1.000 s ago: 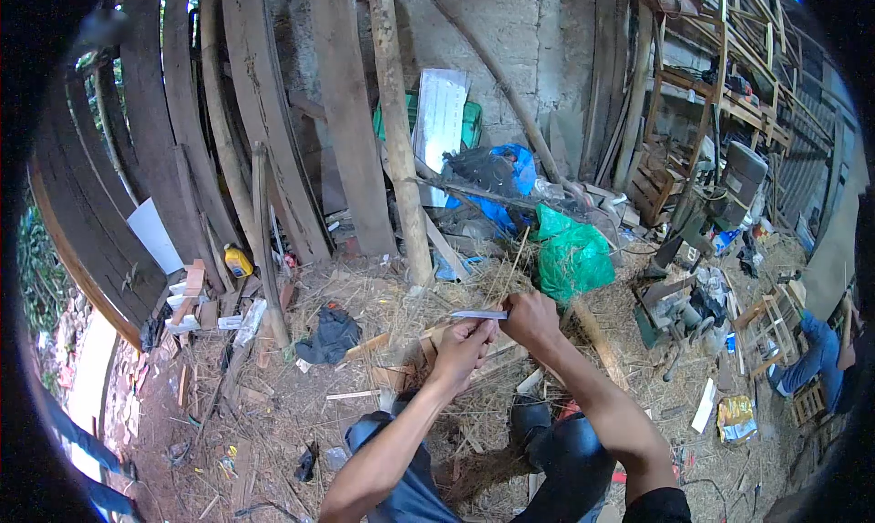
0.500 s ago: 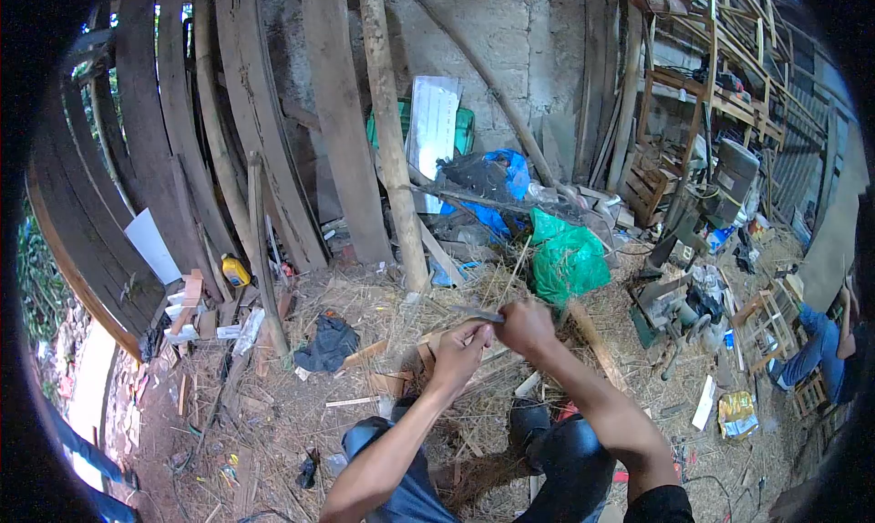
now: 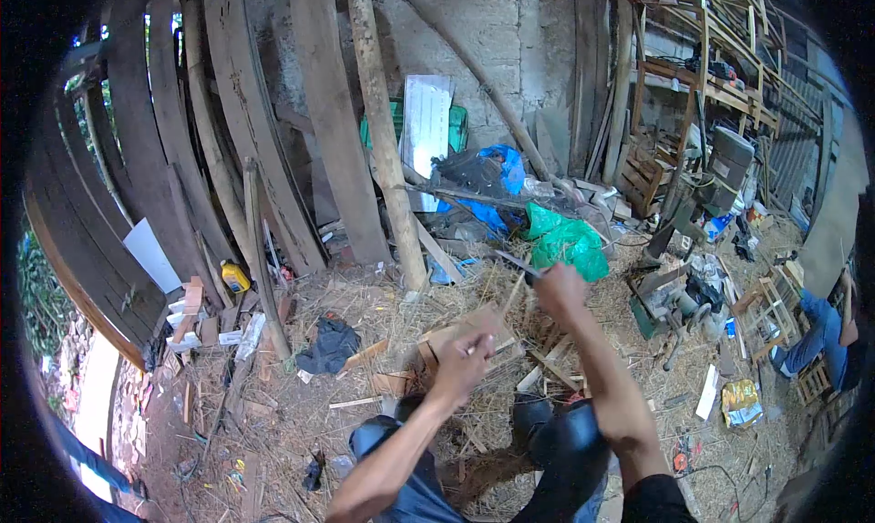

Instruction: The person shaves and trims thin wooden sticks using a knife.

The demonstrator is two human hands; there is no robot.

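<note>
A knife (image 3: 517,263) with a thin grey blade points up and to the left from my right hand (image 3: 561,293), whose fingers are wrapped round its handle. Lower and to the left, my left hand (image 3: 465,363) is closed in a pinch, blurred by motion; what lies between its fingers is too small to make out. The two hands are apart. Beneath them, pieces of wood (image 3: 456,333) lie on the straw-strewn ground between and beyond my knees.
A green plastic bag (image 3: 570,248) lies ahead, beside blue plastic. A wooden pole (image 3: 387,149) and planks (image 3: 333,122) lean at the wall. Dark cloth (image 3: 330,345) lies on the left. At the far right, another person's leg (image 3: 814,336) shows.
My right hand has moved up and right with the knife, away from my left hand. My left hand has dropped slightly. The view has shifted a little.
</note>
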